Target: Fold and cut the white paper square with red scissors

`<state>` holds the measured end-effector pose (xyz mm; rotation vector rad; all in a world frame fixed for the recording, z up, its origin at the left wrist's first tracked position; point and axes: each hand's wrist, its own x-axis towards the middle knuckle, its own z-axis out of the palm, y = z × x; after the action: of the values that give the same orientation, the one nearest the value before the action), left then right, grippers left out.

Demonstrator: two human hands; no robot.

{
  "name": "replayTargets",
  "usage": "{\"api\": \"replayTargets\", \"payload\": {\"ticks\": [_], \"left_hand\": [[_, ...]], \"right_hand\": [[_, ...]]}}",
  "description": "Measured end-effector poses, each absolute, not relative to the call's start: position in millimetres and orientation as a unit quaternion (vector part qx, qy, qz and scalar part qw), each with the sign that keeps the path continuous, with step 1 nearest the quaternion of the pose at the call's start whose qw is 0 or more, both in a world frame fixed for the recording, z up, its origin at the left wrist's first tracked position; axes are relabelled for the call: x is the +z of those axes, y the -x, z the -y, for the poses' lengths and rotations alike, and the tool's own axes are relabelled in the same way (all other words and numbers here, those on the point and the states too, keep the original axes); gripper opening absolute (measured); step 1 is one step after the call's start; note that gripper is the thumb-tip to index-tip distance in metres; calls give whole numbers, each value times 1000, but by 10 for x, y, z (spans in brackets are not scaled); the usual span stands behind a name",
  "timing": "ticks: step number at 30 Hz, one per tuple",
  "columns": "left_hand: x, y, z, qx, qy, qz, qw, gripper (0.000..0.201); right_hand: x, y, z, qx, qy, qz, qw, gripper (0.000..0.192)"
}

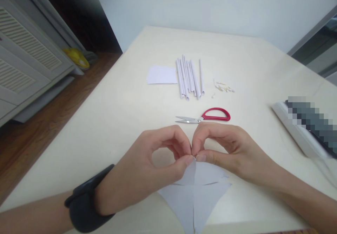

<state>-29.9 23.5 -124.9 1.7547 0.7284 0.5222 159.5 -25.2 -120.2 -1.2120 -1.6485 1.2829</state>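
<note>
A white sheet of paper (181,195) with slits cut along its middle lines lies near the front edge of the table. My left hand (165,156) pinches the paper's far corner between thumb and forefinger. Right against it, my right hand (221,146) pinches the same corner, the fingertips of both hands touching. Just beyond my hands lie scissors (201,116) with a red handle, their blades slightly apart and pointing left. What exactly sits between the fingertips is mostly hidden.
Several rolled paper tubes (188,77) lie in a bunch farther back, beside a stack of white paper (162,75). Small pale sticks (223,87) are scattered to their right. A white box-like object (295,132), partly blurred out, stands at the right. A louvred cabinet (23,51) is at the left.
</note>
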Motion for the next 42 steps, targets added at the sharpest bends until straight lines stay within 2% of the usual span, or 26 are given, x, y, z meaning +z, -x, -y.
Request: {"api": "replayTargets", "payload": {"ticks": [7,13,42], "left_hand": [[-1221,319,-224,219,-774,-297,514,10],[-1200,329,-224,221,-792,-295,486,9],[-1270,383,-237,253,-788,-241,507,9]], "right_hand": [[-1198,-1595,242,507,466,638,346,6],[-1266,-1593,258,511,439,630,386,5],[-1263,-1589,259,509,433,627,399,7]]}}
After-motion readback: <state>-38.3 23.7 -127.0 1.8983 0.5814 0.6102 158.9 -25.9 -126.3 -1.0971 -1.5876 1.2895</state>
